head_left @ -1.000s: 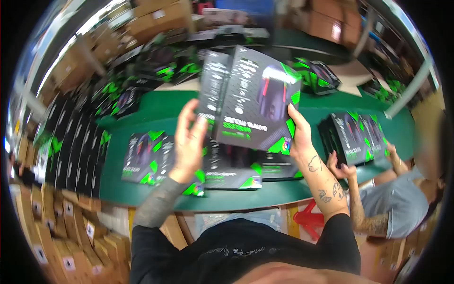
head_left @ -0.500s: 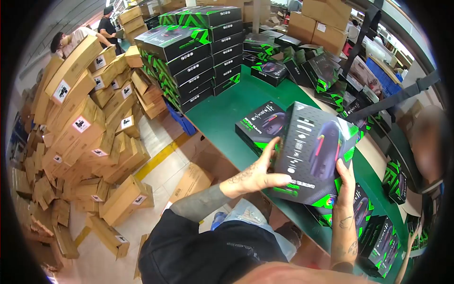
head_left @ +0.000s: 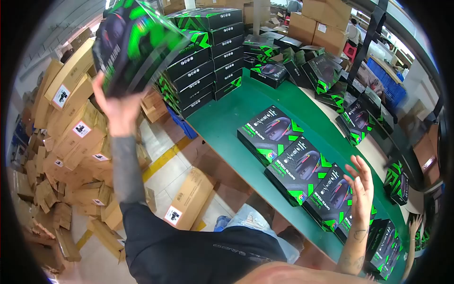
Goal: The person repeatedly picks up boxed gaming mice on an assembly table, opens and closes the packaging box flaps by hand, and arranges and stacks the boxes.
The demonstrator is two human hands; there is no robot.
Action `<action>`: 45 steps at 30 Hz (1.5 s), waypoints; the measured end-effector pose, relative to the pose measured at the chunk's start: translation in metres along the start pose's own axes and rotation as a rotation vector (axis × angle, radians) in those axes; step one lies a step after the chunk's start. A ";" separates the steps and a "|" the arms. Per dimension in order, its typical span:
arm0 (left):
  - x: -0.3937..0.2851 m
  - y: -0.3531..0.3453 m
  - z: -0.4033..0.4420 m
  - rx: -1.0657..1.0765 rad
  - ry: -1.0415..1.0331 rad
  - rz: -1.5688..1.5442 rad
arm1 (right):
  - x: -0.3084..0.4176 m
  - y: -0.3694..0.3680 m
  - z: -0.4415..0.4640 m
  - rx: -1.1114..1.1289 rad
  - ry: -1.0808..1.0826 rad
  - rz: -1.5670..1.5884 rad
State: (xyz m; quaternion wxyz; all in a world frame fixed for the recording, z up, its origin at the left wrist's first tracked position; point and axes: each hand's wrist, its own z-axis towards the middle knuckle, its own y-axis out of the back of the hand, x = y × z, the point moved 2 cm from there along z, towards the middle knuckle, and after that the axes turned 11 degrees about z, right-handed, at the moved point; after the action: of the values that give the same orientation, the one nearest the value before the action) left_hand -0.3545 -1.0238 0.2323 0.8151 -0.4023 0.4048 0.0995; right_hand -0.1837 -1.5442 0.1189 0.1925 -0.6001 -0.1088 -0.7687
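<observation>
My left hand (head_left: 118, 102) is raised at the upper left, gripping a black and green gaming mouse box (head_left: 125, 47) by its lower end. The box is blurred and tilted, in front of the tall stack of matching boxes (head_left: 193, 61). My right hand (head_left: 362, 184) is open, fingers spread, holding nothing. It hovers over a row of gaming mouse boxes lying face up along the green table, nearest to one box (head_left: 326, 194). Two more boxes of this row, one in the middle (head_left: 299, 168) and one at its far end (head_left: 269, 130), lie beyond it.
Brown cartons (head_left: 85, 128) are heaped on the floor at left, and one carton (head_left: 191, 194) lies beside the green table (head_left: 217, 116). More mouse boxes (head_left: 321, 73) are piled at the back right by a conveyor. Another person's hand (head_left: 414, 225) shows at the right edge.
My left hand has carried a mouse box up and left, away from the row. My right hand has let go of the box and moved slightly right, fingers now spread.
</observation>
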 end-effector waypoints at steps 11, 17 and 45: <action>-0.011 0.087 0.314 -0.232 0.200 0.354 | -0.051 0.074 -0.044 -0.402 -0.080 -0.110; -0.015 0.080 0.317 -0.257 0.106 0.868 | -0.061 0.094 -0.088 -0.574 -0.131 -0.083; -0.020 0.134 0.370 -0.313 0.162 0.602 | -0.107 0.104 -0.100 -0.643 -0.067 -0.277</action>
State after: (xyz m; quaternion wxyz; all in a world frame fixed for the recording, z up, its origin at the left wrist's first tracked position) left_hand -0.2182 -0.6603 0.2987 0.6429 -0.3915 0.5486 0.3639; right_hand -0.2050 -1.6602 -0.0165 -0.1160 -0.6344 0.0523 -0.7624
